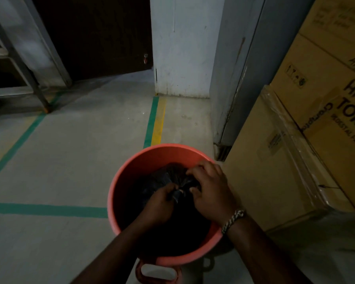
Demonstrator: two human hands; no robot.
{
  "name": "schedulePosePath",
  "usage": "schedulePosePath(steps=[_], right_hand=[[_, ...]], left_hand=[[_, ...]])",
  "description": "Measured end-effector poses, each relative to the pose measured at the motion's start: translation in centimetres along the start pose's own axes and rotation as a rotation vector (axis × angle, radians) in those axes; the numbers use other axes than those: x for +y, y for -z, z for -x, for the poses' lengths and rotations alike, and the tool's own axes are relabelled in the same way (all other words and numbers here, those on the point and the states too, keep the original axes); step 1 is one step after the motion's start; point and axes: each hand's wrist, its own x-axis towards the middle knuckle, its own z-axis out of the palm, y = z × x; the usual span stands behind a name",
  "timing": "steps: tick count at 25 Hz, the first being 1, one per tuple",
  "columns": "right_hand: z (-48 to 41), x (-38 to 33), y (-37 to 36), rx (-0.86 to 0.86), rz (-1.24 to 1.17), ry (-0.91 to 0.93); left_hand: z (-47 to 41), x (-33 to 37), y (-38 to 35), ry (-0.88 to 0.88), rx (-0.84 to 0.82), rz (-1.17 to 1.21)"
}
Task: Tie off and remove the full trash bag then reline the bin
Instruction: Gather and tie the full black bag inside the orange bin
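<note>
My left hand [159,200] and right hand [212,194] pinch the trash bag [169,173] inside the bin [131,160]. Boxes [275,167] crowd its right edge; open floor [59,160] left.

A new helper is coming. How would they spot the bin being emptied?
Find the stacked cardboard boxes on the right. Just left of them on the floor stands the bin, a black trash bag inside. Unlike the square brown boxes, it is round and salmon-pink.

left hand [160,199]: bare forearm enters from the bottom edge, fingers curled, pinching the gathered neck of the crinkled black plastic trash bag [171,173] | right hand [211,193]: just beside the left, knuckles up, fingers and thumb curled round the same neck
</note>
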Motion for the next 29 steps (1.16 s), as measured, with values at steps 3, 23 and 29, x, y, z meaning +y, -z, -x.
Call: schedulePosePath(steps=[3, 23, 29], right_hand=[[0.7, -1.4, -0.8, -0.023, -0.108, -0.046], [1.8, -1.8, -4.0, -0.006, -0.536, -0.351], [1.7, -1.7, -3.8, 0.023, -0.461, -0.305]], left_hand=[[0.0, 0.5, 0.1, 0.089, 0.176, -0.078], [1.9, 1.9, 0.2, 0.098, 0.283, 0.154], [2.5, 2.9, 0.8, 0.186, 0.141, 0.273]])
